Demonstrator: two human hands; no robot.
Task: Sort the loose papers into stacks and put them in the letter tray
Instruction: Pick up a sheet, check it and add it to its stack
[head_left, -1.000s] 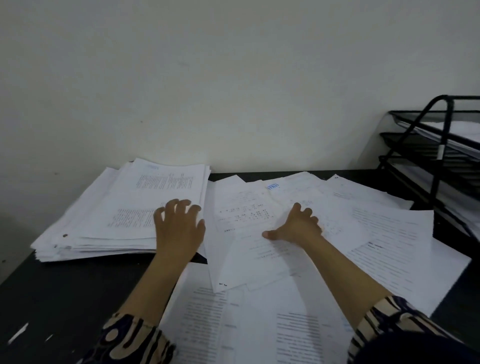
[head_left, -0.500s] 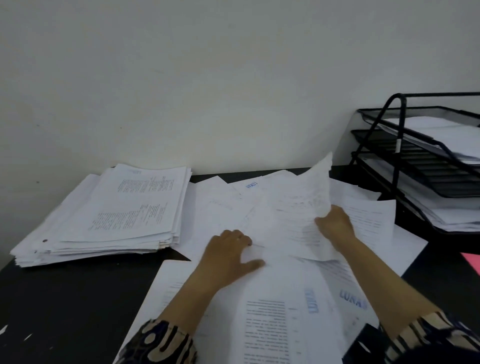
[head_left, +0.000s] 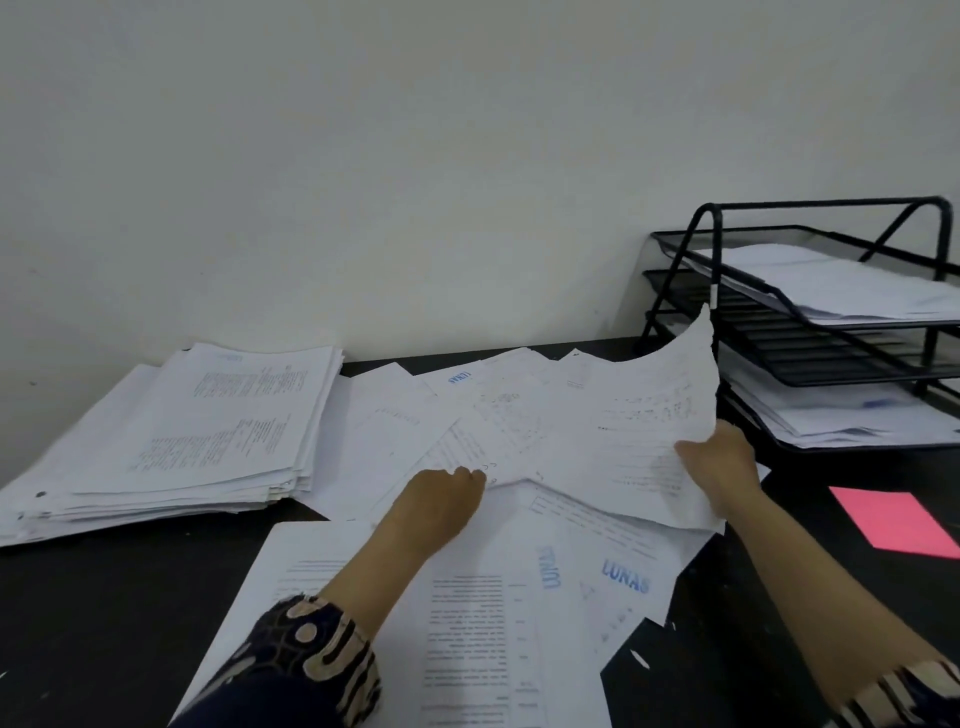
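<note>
Right hand (head_left: 719, 467): you've swung it twd the letter tray (head_left: 810, 322) w/ a few sheets (head_left: 639, 415) pinched at their edge, now raised just beside tray.
Left hand (head_left: 441, 499): fingers curled on the loose papers (head_left: 493, 597), moved off the stack (head_left: 208, 426) far from tray.
Meaning: prob. filing step, most papers unsorted.

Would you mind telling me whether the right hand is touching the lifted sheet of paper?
Touching. The head view shows the right hand gripping the lifted sheet's right edge, raised off the pile.
</note>
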